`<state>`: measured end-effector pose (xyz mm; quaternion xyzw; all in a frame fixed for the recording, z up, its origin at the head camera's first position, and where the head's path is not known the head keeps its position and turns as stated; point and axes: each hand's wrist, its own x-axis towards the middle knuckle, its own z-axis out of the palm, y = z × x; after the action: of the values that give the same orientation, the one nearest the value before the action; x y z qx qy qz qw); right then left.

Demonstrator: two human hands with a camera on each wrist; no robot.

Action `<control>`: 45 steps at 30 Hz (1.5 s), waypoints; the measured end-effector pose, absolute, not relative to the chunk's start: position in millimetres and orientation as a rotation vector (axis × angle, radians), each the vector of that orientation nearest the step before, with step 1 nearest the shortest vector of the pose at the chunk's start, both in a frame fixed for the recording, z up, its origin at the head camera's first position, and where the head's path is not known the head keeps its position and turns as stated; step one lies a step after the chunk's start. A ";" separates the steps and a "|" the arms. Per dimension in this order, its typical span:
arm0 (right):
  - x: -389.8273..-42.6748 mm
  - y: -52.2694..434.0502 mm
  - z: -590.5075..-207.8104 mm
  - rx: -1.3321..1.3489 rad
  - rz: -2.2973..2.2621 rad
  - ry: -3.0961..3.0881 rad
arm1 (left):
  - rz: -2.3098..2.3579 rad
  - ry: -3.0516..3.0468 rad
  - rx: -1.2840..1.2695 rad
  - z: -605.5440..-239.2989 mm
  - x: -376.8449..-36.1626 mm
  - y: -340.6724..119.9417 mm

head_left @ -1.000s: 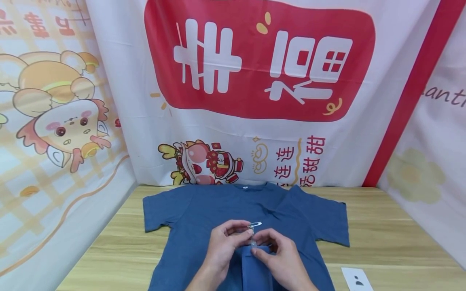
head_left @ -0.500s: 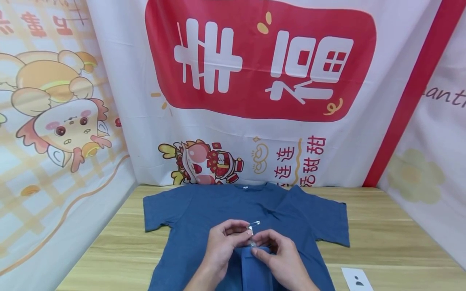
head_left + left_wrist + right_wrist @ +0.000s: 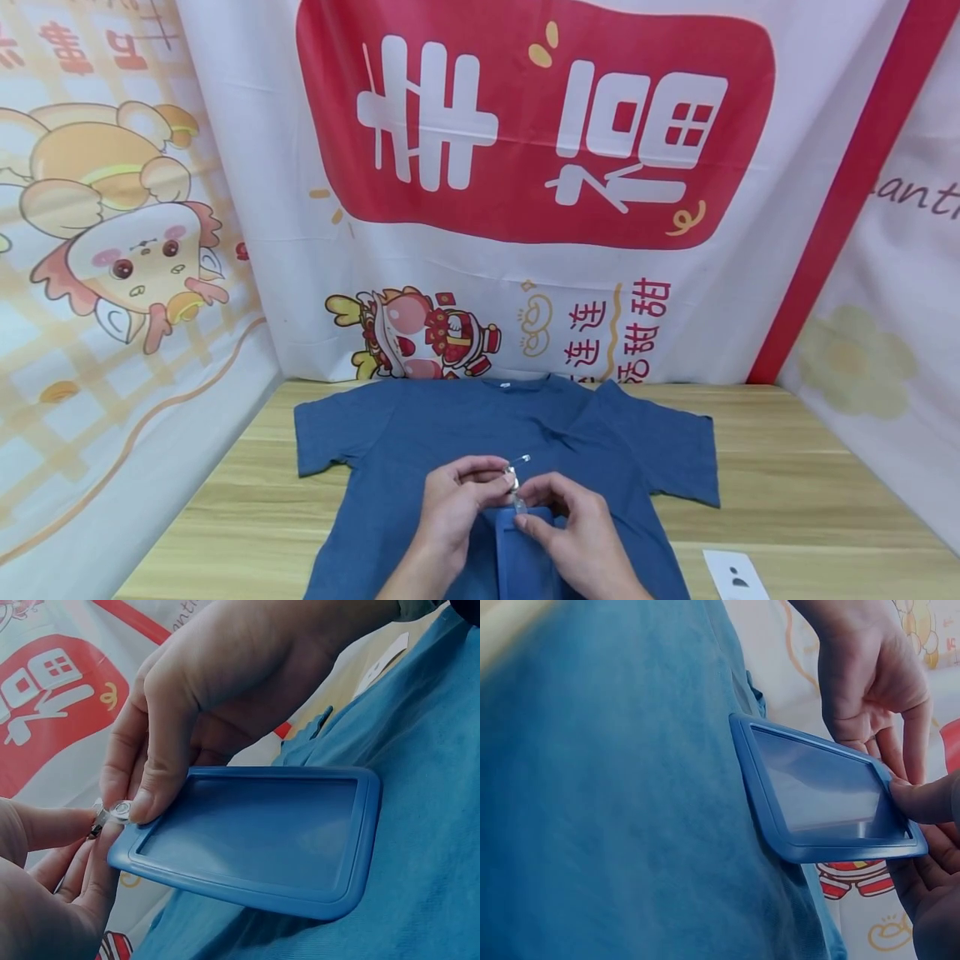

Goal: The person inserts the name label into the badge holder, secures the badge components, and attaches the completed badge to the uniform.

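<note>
A blue badge holder (image 3: 251, 832) with a clear window hangs tilted above a blue T-shirt (image 3: 450, 417). My right hand (image 3: 576, 521) pinches its top edge, the thumb beside a clear snap strap (image 3: 121, 810). The left hand (image 3: 456, 504) holds a small metal clip (image 3: 96, 827) joined to that strap, between thumb and fingers. A safety pin (image 3: 521, 459) sticks out above the left fingertips; whether it is fastened is too small to tell. In the right wrist view the holder's window (image 3: 821, 784) faces the camera, and the clip is hidden behind the fingers.
The T-shirt lies spread on a wooden table (image 3: 232, 492), its collar toward the back. A white card (image 3: 736, 575) with a dark person symbol lies at the front right. Printed cloth curtains (image 3: 262, 275) stand at the back and both sides.
The safety pin and clip have shifted slightly left, and the pin's tilt has changed. The left hand has moved a little left; the right hand keeps its grip on the badge holder.
</note>
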<state>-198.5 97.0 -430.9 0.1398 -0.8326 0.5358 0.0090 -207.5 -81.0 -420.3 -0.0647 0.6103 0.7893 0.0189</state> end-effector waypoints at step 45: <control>-189.9 93.1 -437.9 0.590 1.428 -2.465 | 2.573 1.872 -0.349 -427.5 -206.6 -65.0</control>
<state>-189.9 93.1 -437.9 0.2016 -0.8415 0.4877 0.1160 -206.6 -65.0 -427.5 -0.1091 0.5845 0.8035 -0.0296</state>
